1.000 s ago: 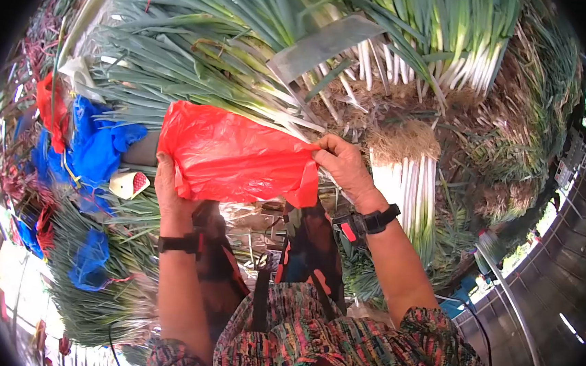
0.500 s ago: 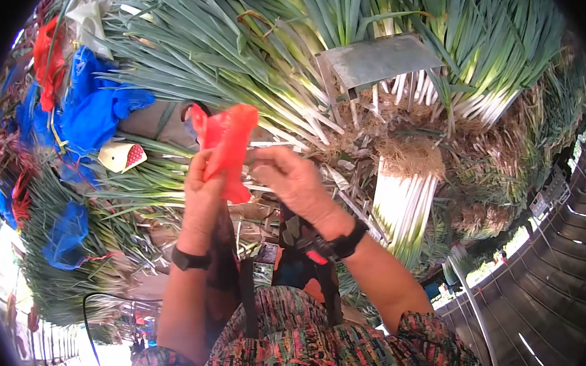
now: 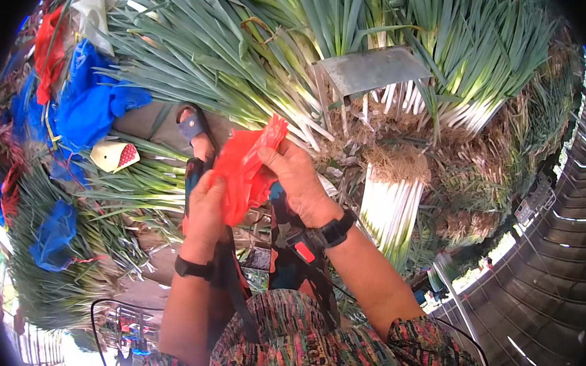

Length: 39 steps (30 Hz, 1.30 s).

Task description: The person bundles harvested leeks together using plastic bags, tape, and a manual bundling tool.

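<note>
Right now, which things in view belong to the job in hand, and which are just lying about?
In the job:
- red plastic bag, held between left hand and right hand
- probably the green-and-white stalks, though neither hand holds any

Apparently just lying about:
- blue plastic
- yellow item with a red dotted patch
- blue netting

Strong light burns the near left edge white and bleaches the stalks (image 3: 392,206). Thin glints cut across the dim roof (image 3: 541,271) on the right. The bag (image 3: 240,172) glows with soft highlights. Wide-angle distortion curves the outer scene, softening detail towards a black, blue-fringed rim.
</note>
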Tool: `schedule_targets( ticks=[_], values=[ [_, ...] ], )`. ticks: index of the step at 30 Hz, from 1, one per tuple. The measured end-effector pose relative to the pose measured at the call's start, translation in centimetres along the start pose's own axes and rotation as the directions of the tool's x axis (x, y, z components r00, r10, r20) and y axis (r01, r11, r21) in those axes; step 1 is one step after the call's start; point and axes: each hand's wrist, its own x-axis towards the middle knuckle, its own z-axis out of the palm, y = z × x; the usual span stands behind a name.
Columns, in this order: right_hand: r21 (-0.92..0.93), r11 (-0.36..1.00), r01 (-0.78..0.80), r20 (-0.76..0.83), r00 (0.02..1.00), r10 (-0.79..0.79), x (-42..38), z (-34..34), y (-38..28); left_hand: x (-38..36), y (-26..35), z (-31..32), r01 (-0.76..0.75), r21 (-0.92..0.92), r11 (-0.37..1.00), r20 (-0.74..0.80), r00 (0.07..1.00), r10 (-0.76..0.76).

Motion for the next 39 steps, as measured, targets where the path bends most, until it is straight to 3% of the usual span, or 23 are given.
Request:
schedule_targets(
  ticks=[2,4,5,8,9,11,14,17,21,24,25,27,29,31,33,34,37,39],
  values=[
    [-0.001,1.0,0.031,-0.021,0.999,-0.031,0.0,0.0,-0.6,0.3,-0.1,-1.2,-0.021,-0.025,0.999,-0.048,0.999,0.02],
    [-0.203,0.979,0.013,-0.002,1.0,-0.014,0.5,-0.3,0.0,0.1,0.5,-1.2,-0.054,-0.137,0.989,-0.04,0.998,0.049],
    [-0.301,0.954,0.005,0.007,1.0,-0.003,0.8,-0.5,0.5,0.0,0.6,-1.0,-0.065,-0.097,0.993,-0.018,0.998,0.064],
    [-0.321,0.946,0.045,0.106,0.994,-0.011,1.4,0.6,3.3,0.2,0.3,0.0,-0.142,0.086,0.986,0.062,0.989,0.137],
    [-0.254,0.967,0.02,0.094,0.996,0.004,1.4,1.1,3.6,0.3,0.7,0.6,-0.091,0.232,0.968,0.038,0.996,0.085],
    [-0.118,0.992,-0.031,0.067,0.997,0.039,1.2,1.9,4.1,0.4,0.6,0.5,-0.014,0.14,0.99,-0.019,1.0,0.016],
    [-0.004,0.996,-0.085,-0.011,0.996,0.085,0.4,0.9,2.9,1.2,-0.5,-1.4,-0.073,-0.114,0.991,-0.08,0.995,0.064],
    [0.064,0.998,-0.008,-0.095,0.995,0.014,0.7,-0.8,1.0,2.7,-0.6,-4.6,-0.213,-0.174,0.961,-0.351,0.926,0.142],
    [0.139,0.981,0.138,-0.186,0.976,-0.111,-0.6,-8.0,-1.5,5.7,2.8,-12.7,-0.266,-0.062,0.962,-0.473,0.857,0.206],
    [0.101,0.985,0.14,-0.189,0.975,-0.119,-3.2,-10.9,-3.6,10.3,7.4,-20.6,-0.191,0.248,0.95,-0.494,0.818,0.294],
    [0.061,0.989,0.136,-0.191,0.974,-0.123,-3.8,-11.7,-3.9,11.7,9.3,-22.6,-0.157,0.367,0.917,-0.499,0.798,0.337],
    [0.053,0.988,0.146,-0.237,0.963,-0.13,-4.1,-12.6,-3.6,12.9,13.5,-24.7,-0.209,0.677,0.705,-0.405,0.694,0.595],
    [0.105,0.977,0.184,-0.34,0.93,-0.139,-4.3,-14.3,-3.4,15.0,17.2,-30.7,0.0,0.781,0.624,-0.422,0.737,0.528],
    [0.108,0.977,0.185,-0.372,0.919,-0.132,-4.2,-15.1,-3.9,15.0,19.8,-32.1,-0.289,0.61,0.738,-0.425,0.667,0.612],
    [0.129,0.973,0.191,-0.374,0.918,-0.131,-3.0,-15.1,-3.9,15.3,21.3,-32.9,-0.408,0.471,0.782,-0.495,0.612,0.617],
    [0.092,0.978,0.188,-0.376,0.916,-0.14,-2.8,-14.7,-3.7,15.0,22.0,-33.0,-0.324,0.497,0.805,-0.533,0.618,0.578],
    [-0.011,0.986,0.167,-0.329,0.93,-0.161,-2.1,-13.9,-2.1,16.1,21.7,-30.8,-0.513,0.391,0.764,-0.483,0.593,0.644],
    [-0.038,0.988,0.15,-0.323,0.934,-0.154,-1.7,-12.0,-1.2,19.0,20.9,-34.1,-0.126,0.695,0.708,-0.533,0.571,0.624]
  ],
)
